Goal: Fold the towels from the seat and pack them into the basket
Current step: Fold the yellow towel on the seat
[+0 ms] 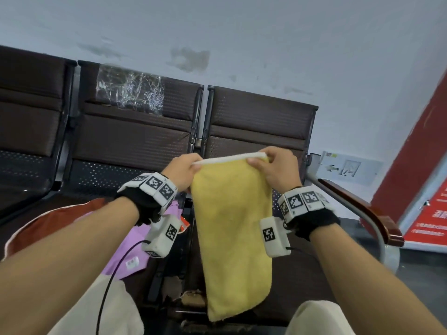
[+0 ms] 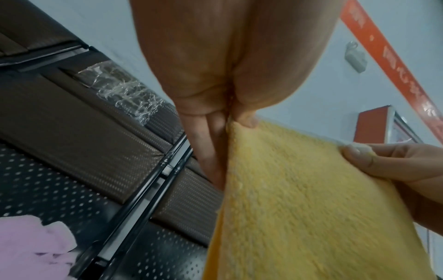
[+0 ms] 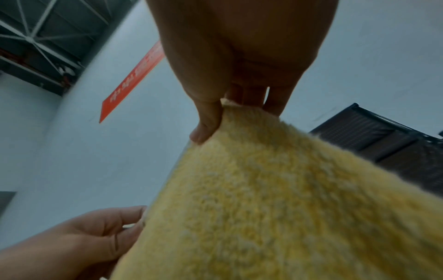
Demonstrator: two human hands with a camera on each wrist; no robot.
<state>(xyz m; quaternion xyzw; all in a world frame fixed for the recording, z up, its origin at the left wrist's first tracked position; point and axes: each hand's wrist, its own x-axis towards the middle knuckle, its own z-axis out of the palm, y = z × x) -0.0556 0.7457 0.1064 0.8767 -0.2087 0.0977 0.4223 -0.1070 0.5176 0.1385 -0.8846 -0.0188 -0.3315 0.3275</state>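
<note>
A yellow towel hangs doubled over in the air in front of the dark seats, its white edge stretched between my hands. My left hand pinches the top left corner and my right hand pinches the top right corner. The left wrist view shows my left hand pinching the yellow towel between thumb and fingers. In the right wrist view my right hand nips the yellow towel at its corner. A purple towel lies on the seat at lower left. No basket is in view.
A row of dark brown seats stands against a pale wall, with a wooden armrest at the right end. A red and white cloth lies on the left seat. A red panel stands at the far right.
</note>
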